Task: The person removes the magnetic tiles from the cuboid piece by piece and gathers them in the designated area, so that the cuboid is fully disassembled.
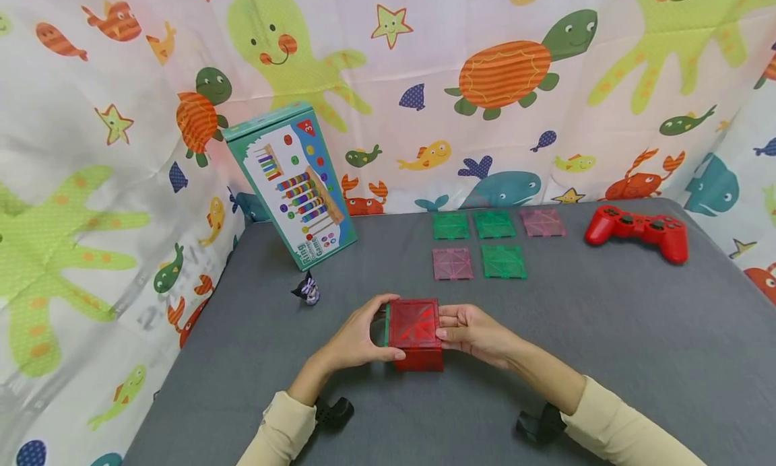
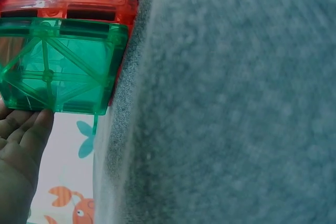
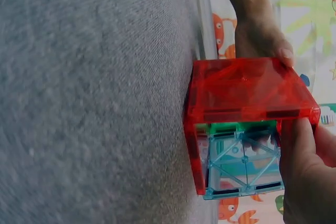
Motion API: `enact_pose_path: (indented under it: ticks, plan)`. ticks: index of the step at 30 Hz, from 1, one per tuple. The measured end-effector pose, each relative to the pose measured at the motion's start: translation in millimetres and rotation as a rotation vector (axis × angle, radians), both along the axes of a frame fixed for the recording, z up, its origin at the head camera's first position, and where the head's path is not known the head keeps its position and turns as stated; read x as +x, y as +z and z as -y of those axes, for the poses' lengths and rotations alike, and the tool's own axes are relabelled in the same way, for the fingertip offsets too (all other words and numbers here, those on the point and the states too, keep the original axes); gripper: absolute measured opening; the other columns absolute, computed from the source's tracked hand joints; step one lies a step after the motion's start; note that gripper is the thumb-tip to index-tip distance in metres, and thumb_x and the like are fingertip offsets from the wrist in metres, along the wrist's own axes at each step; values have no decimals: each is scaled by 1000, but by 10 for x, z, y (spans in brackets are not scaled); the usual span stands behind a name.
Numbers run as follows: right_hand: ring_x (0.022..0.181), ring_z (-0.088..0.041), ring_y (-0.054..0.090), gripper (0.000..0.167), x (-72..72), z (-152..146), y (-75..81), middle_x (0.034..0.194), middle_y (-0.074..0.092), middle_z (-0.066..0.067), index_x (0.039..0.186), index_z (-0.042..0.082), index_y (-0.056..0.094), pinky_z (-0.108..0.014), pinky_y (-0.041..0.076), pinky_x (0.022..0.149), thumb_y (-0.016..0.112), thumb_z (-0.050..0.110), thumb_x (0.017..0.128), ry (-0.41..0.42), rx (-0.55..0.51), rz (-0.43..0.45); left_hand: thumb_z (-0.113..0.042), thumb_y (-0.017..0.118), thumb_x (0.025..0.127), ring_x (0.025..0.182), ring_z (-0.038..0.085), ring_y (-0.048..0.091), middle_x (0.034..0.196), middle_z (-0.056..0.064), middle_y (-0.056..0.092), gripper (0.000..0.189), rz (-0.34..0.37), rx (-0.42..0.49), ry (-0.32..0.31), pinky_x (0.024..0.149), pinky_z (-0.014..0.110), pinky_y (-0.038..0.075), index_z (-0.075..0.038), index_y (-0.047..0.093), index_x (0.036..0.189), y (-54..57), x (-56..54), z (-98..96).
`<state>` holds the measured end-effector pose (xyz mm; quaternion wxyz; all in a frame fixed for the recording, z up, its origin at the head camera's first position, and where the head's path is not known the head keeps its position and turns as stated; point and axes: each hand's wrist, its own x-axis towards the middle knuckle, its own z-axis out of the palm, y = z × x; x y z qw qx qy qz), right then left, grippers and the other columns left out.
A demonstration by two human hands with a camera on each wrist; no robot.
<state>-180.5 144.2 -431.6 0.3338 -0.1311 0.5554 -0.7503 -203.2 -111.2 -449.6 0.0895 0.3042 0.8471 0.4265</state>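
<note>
A box built of magnetic tiles point(image 1: 418, 359) sits in front of me: red front, top and base, a green left side point(image 2: 52, 69) and a light-blue back tile point(image 3: 244, 163). Its right side is uncovered, so the inside shows in the right wrist view. My left hand point(image 1: 358, 338) grips the box from the left, thumb at the front and fingers at the back. With thumb and fingers, my right hand point(image 1: 475, 331) pinches the right edge of the red top tile point(image 1: 414, 322). Part of that tile is hidden behind the hand in the right wrist view.
Several loose green tiles point(image 1: 504, 261) and pink tiles point(image 1: 452, 263) lie flat behind the box. A red game controller point(image 1: 636, 231) is at the back right. At the back left stand a tilted ring game carton point(image 1: 297, 190) and a small dark figurine point(image 1: 308, 289). A patterned curtain point(image 1: 388, 136) borders the table.
</note>
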Motion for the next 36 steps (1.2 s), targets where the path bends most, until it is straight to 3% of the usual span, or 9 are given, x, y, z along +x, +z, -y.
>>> enact_pose_path:
  ticks: [4,9,26,32,36]
  plan:
    - [91,-7,64,55,33,4,2,104,67,0,133,-21,24,-21,52,78,52,1,91,-50,-1,9,-31,80,68,119,15,47,133,-1,47,82,-2,3,-3,98,42,42,-14,38,136,-16,1,-13]
    - [88,-7,65,52,72,9,2,104,67,-2,132,-22,25,-20,53,76,49,-2,90,-109,13,20,-29,82,66,121,16,47,135,0,46,84,3,3,-12,99,42,42,-14,38,136,-26,5,-31]
    - [93,-8,64,52,150,-93,-44,107,67,-2,132,-21,25,-23,52,79,50,0,91,-147,-9,22,-37,82,65,124,18,45,137,1,44,89,19,23,-44,100,42,41,-16,36,138,-54,1,-110]
    - [90,-7,65,52,196,-69,9,102,68,3,130,-22,27,-23,52,79,52,-1,90,-170,-58,-25,-31,84,64,124,19,46,135,3,46,89,21,60,-72,99,40,42,-12,36,137,-79,-6,-119]
    - [89,-8,65,54,189,-123,72,102,68,2,131,-23,24,-23,53,78,52,-1,90,-194,-85,-59,-34,82,66,125,18,45,137,1,45,88,37,68,-92,100,39,41,-15,35,138,-90,-22,-130]
